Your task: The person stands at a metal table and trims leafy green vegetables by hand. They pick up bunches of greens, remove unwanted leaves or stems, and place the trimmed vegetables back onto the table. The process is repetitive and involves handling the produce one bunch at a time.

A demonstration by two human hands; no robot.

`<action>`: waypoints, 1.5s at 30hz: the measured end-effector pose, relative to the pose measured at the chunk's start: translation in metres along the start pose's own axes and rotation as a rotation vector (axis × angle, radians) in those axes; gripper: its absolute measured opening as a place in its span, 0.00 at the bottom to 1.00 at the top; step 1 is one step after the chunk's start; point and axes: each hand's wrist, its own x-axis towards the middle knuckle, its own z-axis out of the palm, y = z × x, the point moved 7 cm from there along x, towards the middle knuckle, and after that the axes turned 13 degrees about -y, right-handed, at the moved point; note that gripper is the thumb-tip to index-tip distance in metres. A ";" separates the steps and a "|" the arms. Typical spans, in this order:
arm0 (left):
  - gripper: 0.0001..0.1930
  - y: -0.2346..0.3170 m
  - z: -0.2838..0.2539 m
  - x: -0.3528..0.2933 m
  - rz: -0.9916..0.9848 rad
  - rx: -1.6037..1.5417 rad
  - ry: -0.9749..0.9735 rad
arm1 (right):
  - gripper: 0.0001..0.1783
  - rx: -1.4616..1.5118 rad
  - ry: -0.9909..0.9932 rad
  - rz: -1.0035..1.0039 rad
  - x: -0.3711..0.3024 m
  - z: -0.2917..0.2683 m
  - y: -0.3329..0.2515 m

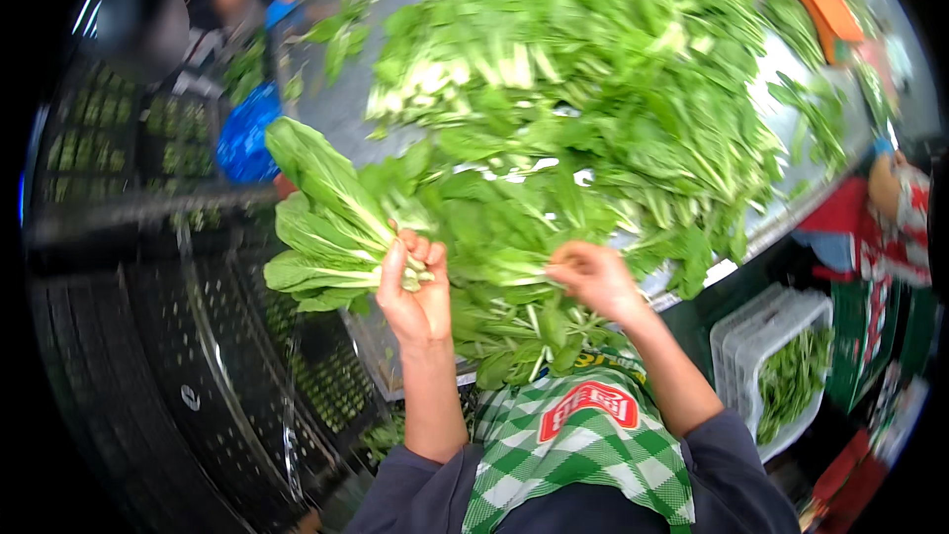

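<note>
My left hand [415, 287] is closed around the pale stem ends of a bunch of leafy greens [331, 213], raised at the left of the table. The broad leaves fan out to the left, and the cut ends show beside my fingers. My right hand [598, 279] is pinched at the near side of the pile, its fingertips on the stem of a single green leaf [524, 267]. A large heap of the same greens [593, 89] spreads over the metal table [341, 104], with more loose leaves close to my apron.
Black plastic crates [148, 366] stand at the left, near a blue bag [247, 133]. A white crate [736, 336] of greens is below the table's right edge. An orange object [819, 5] lies at the far right. Other people work at the far left and right.
</note>
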 end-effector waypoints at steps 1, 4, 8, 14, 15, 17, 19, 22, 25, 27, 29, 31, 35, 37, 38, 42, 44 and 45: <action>0.13 0.023 -0.007 0.003 0.075 0.007 -0.009 | 0.08 0.102 0.009 0.010 -0.010 -0.012 -0.013; 0.14 0.093 -0.029 -0.007 0.265 0.111 0.071 | 0.07 0.168 0.104 -0.208 -0.014 -0.032 -0.067; 0.15 0.138 -0.055 -0.040 0.368 0.164 0.145 | 0.10 -0.380 0.326 -0.601 0.016 -0.001 -0.161; 0.19 0.129 -0.082 -0.066 0.224 0.191 0.328 | 0.13 -1.145 0.111 -0.882 0.113 0.166 -0.157; 0.20 0.125 -0.091 -0.069 0.174 0.229 0.387 | 0.13 -1.322 -0.044 -0.749 0.138 0.192 -0.121; 0.16 0.117 -0.107 -0.076 0.068 0.239 0.535 | 0.14 -1.421 -0.176 -0.625 0.156 0.219 -0.073; 0.16 0.118 -0.106 -0.073 0.040 0.350 0.496 | 0.22 -1.164 -0.224 -0.611 0.138 0.217 -0.078; 0.18 0.108 -0.111 -0.066 0.071 0.506 0.449 | 0.40 -0.680 -0.275 -0.552 0.093 0.190 -0.111; 0.25 0.069 -0.105 -0.050 -0.057 0.788 0.293 | 0.64 -0.317 -0.461 -0.324 0.066 0.181 -0.097; 0.22 0.045 -0.072 -0.048 0.115 1.294 -0.028 | 0.61 -0.156 -0.377 -0.290 0.056 0.177 -0.094; 0.14 0.022 -0.019 -0.040 0.009 1.668 -0.238 | 0.37 0.026 -0.255 -0.303 0.048 0.150 -0.082; 0.09 -0.006 -0.002 -0.032 0.054 1.617 -0.371 | 0.24 0.214 -0.030 -0.435 0.027 0.114 -0.083; 0.10 -0.070 0.033 -0.035 -0.353 1.614 -0.761 | 0.26 0.223 0.184 -0.116 -0.013 0.041 -0.061; 0.09 -0.097 0.045 -0.032 -0.393 1.196 -0.640 | 0.37 0.255 0.078 -0.217 -0.026 0.015 -0.066; 0.10 -0.109 0.040 -0.030 -0.463 1.125 -0.570 | 0.46 0.312 0.181 -0.344 -0.034 0.002 -0.074; 0.17 -0.157 0.046 -0.021 -0.702 0.378 -0.366 | 0.50 0.203 0.175 -0.482 -0.054 -0.044 -0.094; 0.20 -0.174 0.046 -0.023 -0.759 0.205 -0.419 | 0.38 0.262 0.224 -0.520 -0.058 -0.060 -0.089; 0.21 -0.180 0.053 -0.024 -0.759 0.125 -0.453 | 0.34 0.213 0.210 -0.494 -0.056 -0.067 -0.088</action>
